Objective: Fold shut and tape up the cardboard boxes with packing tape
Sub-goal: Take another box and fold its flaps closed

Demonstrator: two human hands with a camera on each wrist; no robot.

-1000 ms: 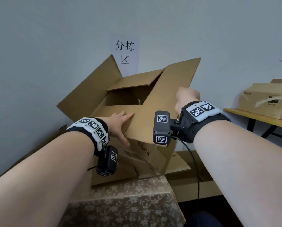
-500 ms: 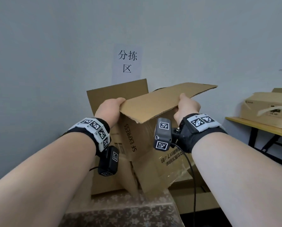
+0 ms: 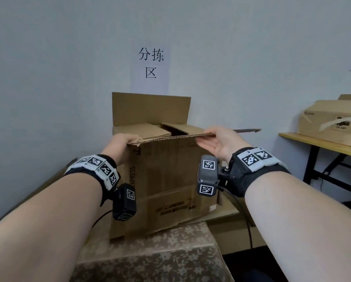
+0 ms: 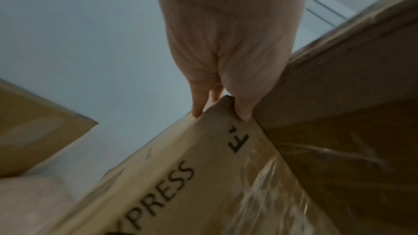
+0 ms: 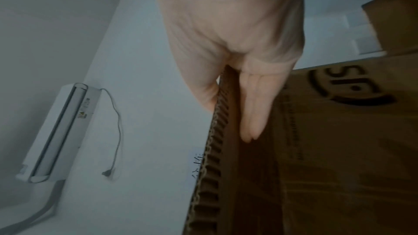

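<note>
A brown cardboard box [image 3: 166, 169] printed "EXPRESS" stands upright on a cloth-covered table. Its far flap [image 3: 150, 108] sticks up, and two side flaps are folded inward. The near flap [image 3: 170, 137] lies level over the opening. My left hand [image 3: 120, 142] pinches that flap's left corner; in the left wrist view, the left hand [image 4: 220, 115] grips the corner above the "EXPRESS" print. My right hand [image 3: 217, 142] pinches the flap's right end. The right hand [image 5: 228, 121] has its thumb on top and straight fingers underneath. No tape is in view.
The box stands on a floral tablecloth [image 3: 160, 257]. Flattened cardboard [image 3: 227, 220] lies behind and to the right of it. A second box [image 3: 331, 123] sits on a yellow table [image 3: 313, 141] at right. A paper sign [image 3: 150, 64] hangs on the wall, and an air conditioner [image 5: 56, 131] higher up.
The box went from tilted toward me to upright. Both hands moved onto the near flap, which came down from a raised slant to level over the opening.
</note>
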